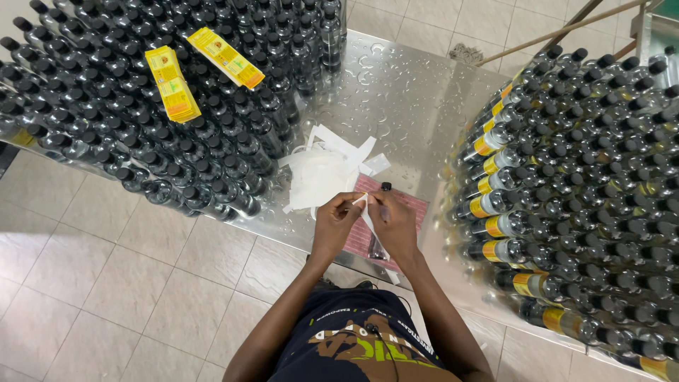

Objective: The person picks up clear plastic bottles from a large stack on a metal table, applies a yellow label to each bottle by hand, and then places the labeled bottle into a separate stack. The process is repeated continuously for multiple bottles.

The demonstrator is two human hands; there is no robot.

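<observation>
My left hand [334, 224] and my right hand [394, 223] meet over a steel table [396, 99], fingertips pinched together on a thin white paper strip [359, 201]. A small clear bottle with a black cap [385, 187] lies under my right hand on a reddish cloth [410, 205]; whether that hand grips it I cannot tell. Just beyond my fingers lies a heap of peeled white backing strips [329, 170].
Many unlabelled black-capped bottles [141, 106] crowd the table's left side, with two yellow label stacks [172, 83] resting on them. Bottles with yellow labels [566, 177] are stacked on the right. Water droplets dot the steel. A tiled floor [106, 283] lies below.
</observation>
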